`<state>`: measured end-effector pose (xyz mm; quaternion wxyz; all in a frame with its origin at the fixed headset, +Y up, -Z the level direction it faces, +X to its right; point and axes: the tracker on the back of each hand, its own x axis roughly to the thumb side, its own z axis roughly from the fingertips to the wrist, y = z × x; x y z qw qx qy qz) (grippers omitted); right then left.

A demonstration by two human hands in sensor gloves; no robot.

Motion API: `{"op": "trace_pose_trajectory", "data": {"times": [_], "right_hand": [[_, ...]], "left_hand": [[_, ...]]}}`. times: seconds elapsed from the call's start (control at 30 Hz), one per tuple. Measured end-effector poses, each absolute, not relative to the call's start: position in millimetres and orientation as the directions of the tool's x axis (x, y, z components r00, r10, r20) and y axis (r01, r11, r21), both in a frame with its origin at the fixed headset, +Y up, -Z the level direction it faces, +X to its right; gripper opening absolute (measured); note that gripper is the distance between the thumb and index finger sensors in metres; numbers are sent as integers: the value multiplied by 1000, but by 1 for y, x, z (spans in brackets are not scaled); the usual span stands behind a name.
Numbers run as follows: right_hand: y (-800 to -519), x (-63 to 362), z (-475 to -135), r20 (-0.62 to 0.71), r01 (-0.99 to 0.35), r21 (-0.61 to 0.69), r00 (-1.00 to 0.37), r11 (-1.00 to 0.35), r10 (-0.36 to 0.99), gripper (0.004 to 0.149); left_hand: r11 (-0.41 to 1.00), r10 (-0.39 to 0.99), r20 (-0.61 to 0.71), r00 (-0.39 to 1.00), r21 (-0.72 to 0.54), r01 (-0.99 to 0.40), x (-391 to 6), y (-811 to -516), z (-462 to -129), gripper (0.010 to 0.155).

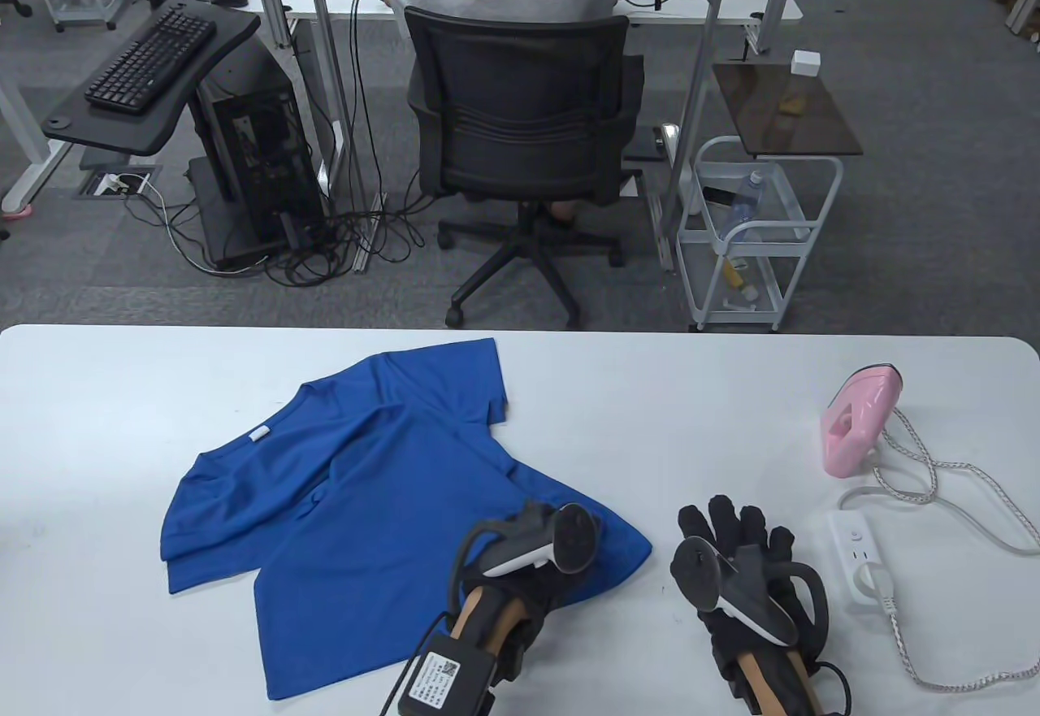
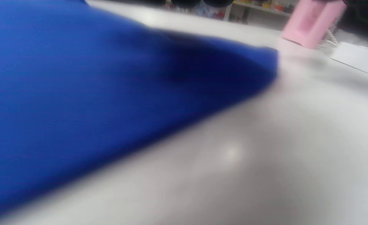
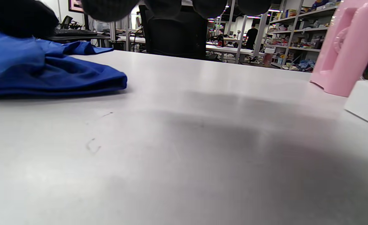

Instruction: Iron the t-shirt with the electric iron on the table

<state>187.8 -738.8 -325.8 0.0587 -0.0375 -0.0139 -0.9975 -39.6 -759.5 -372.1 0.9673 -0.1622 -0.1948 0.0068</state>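
Observation:
A blue t-shirt [image 1: 366, 505] lies rumpled and partly folded on the white table [image 1: 122, 423], left of centre. My left hand [image 1: 561, 561] lies over the shirt's near right corner; its fingers are hidden under the tracker. The left wrist view shows the blue cloth [image 2: 93, 93] close up and blurred. My right hand [image 1: 735, 537] rests flat on the bare table right of the shirt, fingers spread and empty. A pink electric iron [image 1: 857, 419] stands upright at the far right, apart from both hands. It also shows in the right wrist view [image 3: 349, 50].
A white power strip [image 1: 857, 561] lies just right of my right hand, with the iron's braided cord [image 1: 934, 472] plugged in and looping across the table's right side. An office chair [image 1: 520, 139] and a small cart [image 1: 756, 236] stand beyond the far edge.

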Motion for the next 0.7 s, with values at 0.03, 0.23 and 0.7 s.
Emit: {"op": "trace_pose_trajectory", "data": {"times": [0.03,0.23,0.7], "right_hand": [[-740,183,-327,93,134,25,-987,-991,-132,64],[-753,141,-334,216,149,103,-968,-983,-124,63],[-770,112,-329,305,319,186,-918,-929,-254,60]], "left_hand": [[953,45,361,932,-294,68,-50,-758,-372,66],[922,-128,171,977,-342,180,-152,-769,-356,70],[889,-106,120,987,-434,148,-206,-798,-326,71]]}}
